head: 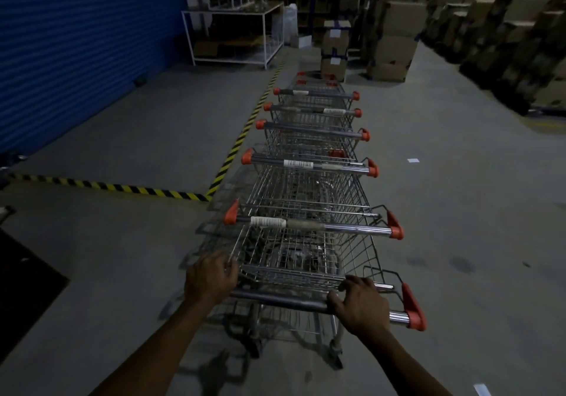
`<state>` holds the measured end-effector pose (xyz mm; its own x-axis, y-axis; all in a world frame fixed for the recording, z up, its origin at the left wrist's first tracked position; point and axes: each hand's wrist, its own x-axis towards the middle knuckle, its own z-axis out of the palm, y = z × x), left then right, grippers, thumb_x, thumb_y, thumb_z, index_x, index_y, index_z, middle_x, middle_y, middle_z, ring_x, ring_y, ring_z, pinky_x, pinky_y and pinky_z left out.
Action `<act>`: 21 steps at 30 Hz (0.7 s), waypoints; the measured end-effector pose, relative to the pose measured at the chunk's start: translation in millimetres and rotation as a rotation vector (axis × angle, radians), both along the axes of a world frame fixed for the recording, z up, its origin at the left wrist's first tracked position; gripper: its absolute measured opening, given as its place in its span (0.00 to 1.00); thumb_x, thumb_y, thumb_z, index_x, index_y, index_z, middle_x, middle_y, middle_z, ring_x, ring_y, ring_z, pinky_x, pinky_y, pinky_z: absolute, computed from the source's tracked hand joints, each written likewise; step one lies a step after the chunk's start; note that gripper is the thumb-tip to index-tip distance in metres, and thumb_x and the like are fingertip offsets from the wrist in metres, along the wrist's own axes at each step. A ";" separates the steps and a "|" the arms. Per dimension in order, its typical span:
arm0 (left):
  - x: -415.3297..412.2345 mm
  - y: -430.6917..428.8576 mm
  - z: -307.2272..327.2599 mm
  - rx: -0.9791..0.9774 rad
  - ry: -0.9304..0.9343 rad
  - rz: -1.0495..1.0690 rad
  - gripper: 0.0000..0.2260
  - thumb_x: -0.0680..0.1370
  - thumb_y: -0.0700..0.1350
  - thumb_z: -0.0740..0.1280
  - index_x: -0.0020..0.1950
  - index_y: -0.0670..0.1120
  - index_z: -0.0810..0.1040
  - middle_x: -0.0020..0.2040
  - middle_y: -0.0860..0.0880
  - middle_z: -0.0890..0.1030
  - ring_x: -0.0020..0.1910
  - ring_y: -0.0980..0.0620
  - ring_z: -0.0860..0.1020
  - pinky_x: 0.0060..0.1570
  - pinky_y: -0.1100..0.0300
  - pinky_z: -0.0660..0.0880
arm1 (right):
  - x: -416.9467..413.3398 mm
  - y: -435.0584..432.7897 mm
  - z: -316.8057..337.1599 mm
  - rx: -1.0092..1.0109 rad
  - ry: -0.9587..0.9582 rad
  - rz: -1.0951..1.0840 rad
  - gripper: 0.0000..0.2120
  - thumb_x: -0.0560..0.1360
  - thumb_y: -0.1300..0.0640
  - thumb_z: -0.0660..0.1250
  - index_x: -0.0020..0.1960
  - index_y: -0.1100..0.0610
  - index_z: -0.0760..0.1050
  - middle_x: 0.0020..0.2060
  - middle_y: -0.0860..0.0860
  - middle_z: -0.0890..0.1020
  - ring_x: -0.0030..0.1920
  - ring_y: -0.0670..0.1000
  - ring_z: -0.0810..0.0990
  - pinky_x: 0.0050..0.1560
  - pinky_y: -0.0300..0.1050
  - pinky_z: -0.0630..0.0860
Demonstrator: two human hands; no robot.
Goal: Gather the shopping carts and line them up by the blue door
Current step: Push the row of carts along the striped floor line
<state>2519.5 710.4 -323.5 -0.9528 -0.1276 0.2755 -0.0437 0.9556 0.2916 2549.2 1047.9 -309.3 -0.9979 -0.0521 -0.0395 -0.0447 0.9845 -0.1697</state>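
A row of several nested wire shopping carts (309,181) with orange handle caps stretches away from me down the concrete floor. The nearest cart's handle bar (281,300) runs across in front of me. My left hand (211,277) grips its left end, fingers curled over the bar and the basket wire. My right hand (358,303) grips the bar near its right orange cap. The blue roller door (76,46) fills the wall on the left, a few steps from the carts.
Yellow-black hazard tape (245,132) marks the floor left of the carts and turns across toward the door. A white metal table (235,37) stands at the back. Stacked cardboard boxes (395,28) line the back and right. A dark mat (24,285) lies near left.
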 end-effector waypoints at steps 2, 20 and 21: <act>-30.2 -19.5 5.1 0.014 0.038 -0.040 0.18 0.75 0.56 0.56 0.31 0.49 0.73 0.33 0.51 0.78 0.34 0.45 0.78 0.30 0.59 0.71 | -29.2 -22.7 1.2 -0.020 -0.005 -0.021 0.24 0.75 0.33 0.53 0.49 0.48 0.79 0.56 0.45 0.79 0.59 0.47 0.72 0.35 0.43 0.66; -314.1 -146.5 9.9 0.017 0.130 -0.111 0.15 0.74 0.56 0.58 0.28 0.53 0.63 0.29 0.50 0.73 0.30 0.44 0.75 0.29 0.61 0.61 | -290.1 -157.9 -3.5 -0.052 0.044 -0.108 0.22 0.75 0.34 0.54 0.50 0.48 0.77 0.50 0.47 0.80 0.56 0.48 0.74 0.38 0.43 0.71; -328.8 -149.3 9.0 0.023 0.128 -0.106 0.16 0.74 0.56 0.57 0.28 0.52 0.63 0.29 0.50 0.74 0.30 0.43 0.75 0.30 0.60 0.62 | -305.8 -160.1 -5.0 -0.062 0.054 -0.106 0.22 0.75 0.34 0.53 0.49 0.48 0.77 0.48 0.47 0.79 0.55 0.48 0.74 0.38 0.42 0.73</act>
